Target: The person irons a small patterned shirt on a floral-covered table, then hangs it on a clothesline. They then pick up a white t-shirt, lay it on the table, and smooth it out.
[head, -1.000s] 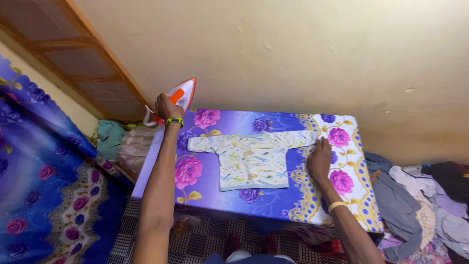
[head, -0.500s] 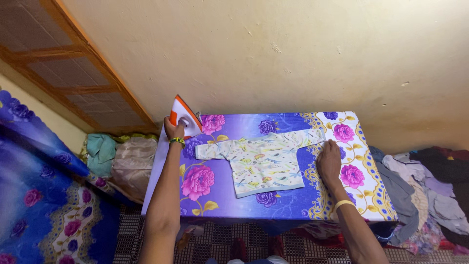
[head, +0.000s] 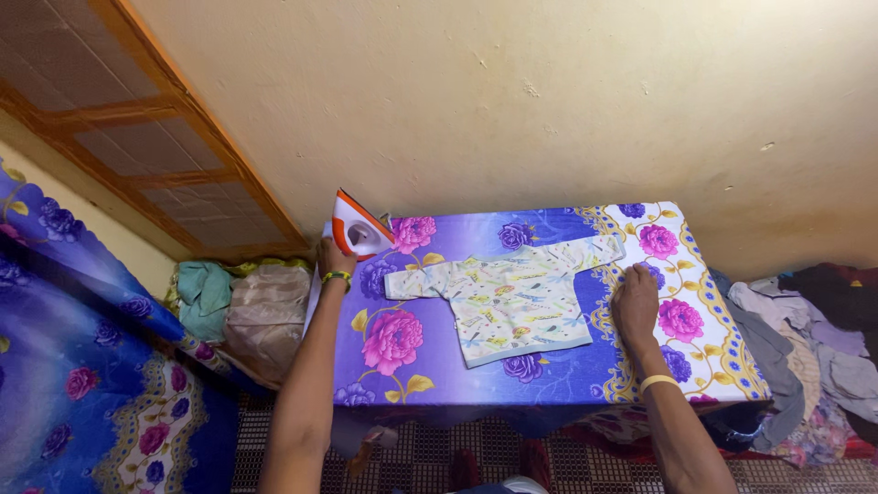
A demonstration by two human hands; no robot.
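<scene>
- We're looking down on a table [head: 549,389] draped in a purple cloth with pink flowers, pushed against a cream wall [head: 549,101].
- A wooden-framed panel [head: 137,137] runs along the left; a blue flowered fabric [head: 82,366] hangs below it.
- Our left hand [head: 334,259] wraps its fingers around the back of the orange-and-white iron [head: 358,230], standing tilted at the table's far left corner.
- The small printed baby shirt [head: 512,297] lies flat mid-table, sleeves out.
- Our right hand [head: 636,302] presses flat on the cloth, fingers together, just beside the shirt's right edge, near its sleeve.
- Heaped clothes [head: 814,348] sit right; folded bundles [head: 242,306] left.
</scene>
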